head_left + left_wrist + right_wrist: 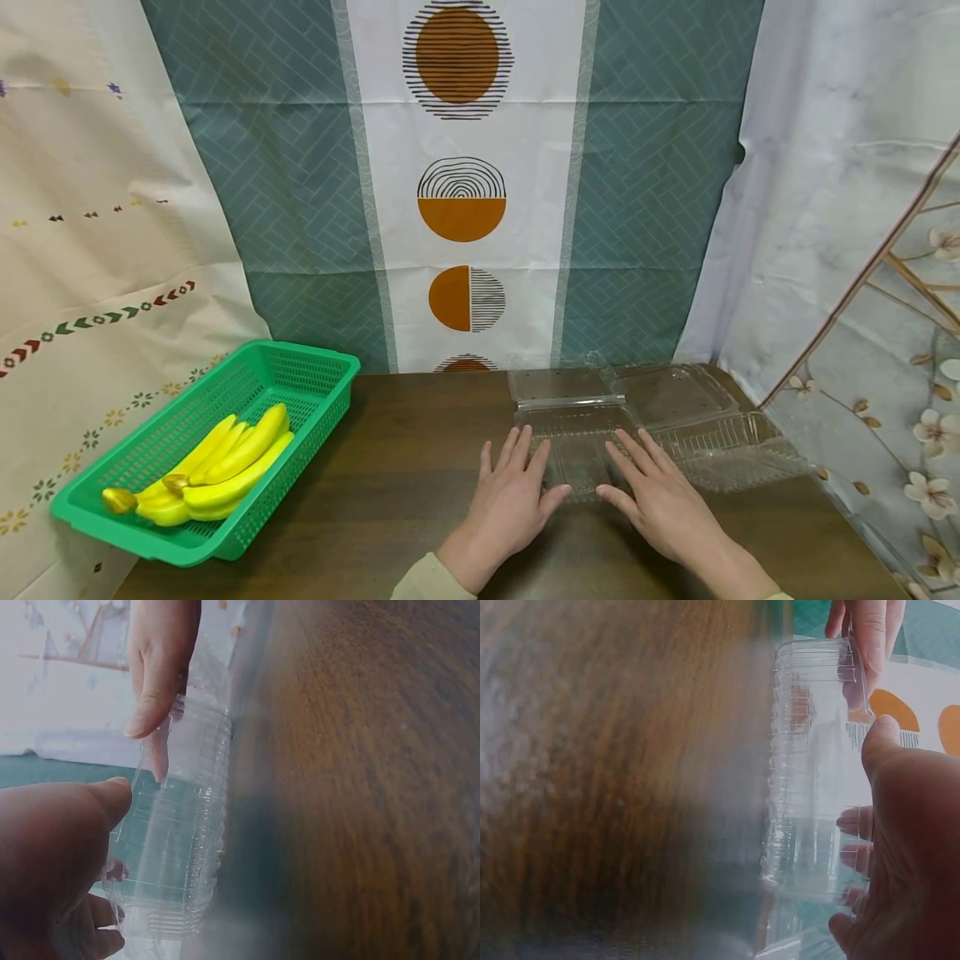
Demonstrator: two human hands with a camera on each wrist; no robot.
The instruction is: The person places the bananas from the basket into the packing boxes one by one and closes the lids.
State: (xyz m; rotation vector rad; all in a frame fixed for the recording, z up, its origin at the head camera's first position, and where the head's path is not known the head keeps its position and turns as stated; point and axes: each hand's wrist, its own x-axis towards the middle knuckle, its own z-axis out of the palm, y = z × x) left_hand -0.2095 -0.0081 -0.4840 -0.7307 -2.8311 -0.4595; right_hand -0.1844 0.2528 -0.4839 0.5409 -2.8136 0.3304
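A clear plastic hinged container (581,454) sits on the table in front of me with its lid (566,387) laid back toward the wall. My left hand (508,504) is at its left side and my right hand (663,504) at its right, both with fingers spread and fairly straight. In the left wrist view, the left thumb is by the rim of the ribbed container (176,832). The right wrist view shows the right thumb by the rim of the container (810,780), other fingers seen through the plastic. Neither hand curls round it.
More clear plastic containers (738,446) lie to the right, against the patterned cloth. A green basket (315,437) holding several yellow bananas (247,454) stands at the left. A patterned curtain (465,250) hangs behind the brown wooden table (397,458).
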